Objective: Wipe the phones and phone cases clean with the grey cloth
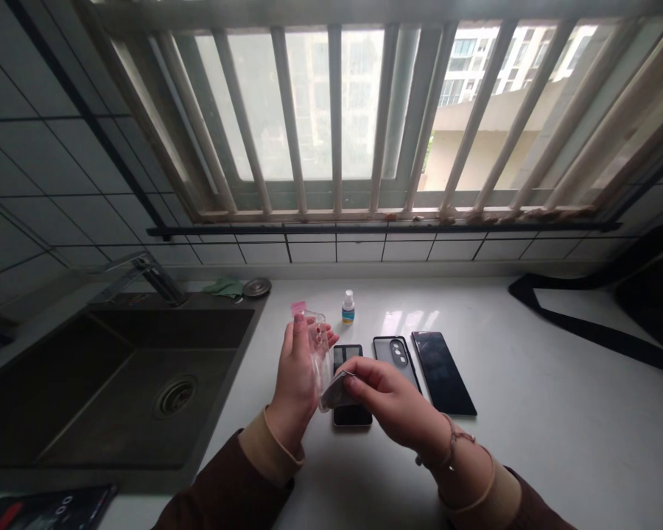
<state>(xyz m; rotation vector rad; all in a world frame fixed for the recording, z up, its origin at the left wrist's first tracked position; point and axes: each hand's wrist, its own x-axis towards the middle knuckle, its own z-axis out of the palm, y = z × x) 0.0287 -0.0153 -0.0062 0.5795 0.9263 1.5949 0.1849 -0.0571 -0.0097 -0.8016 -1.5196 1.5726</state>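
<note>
Clear phone case [316, 346] held up in left hand [295, 375], fingers wrapped around it, over the table [530, 442] near its back edge; right hand [392, 397] fingers pinch small grey piece [337, 391] against the case's lower edge, above a black phone [352, 417].

Window [331, 110]: pale vertical bars, soft daylight entering (apartment block [491, 96] beyond). Wall [49, 177]: grid-laid tile, dim, under the sill too. White countertop [535, 442]: dark inset sink [116, 390], drain [175, 396], faucet [155, 280].
</note>
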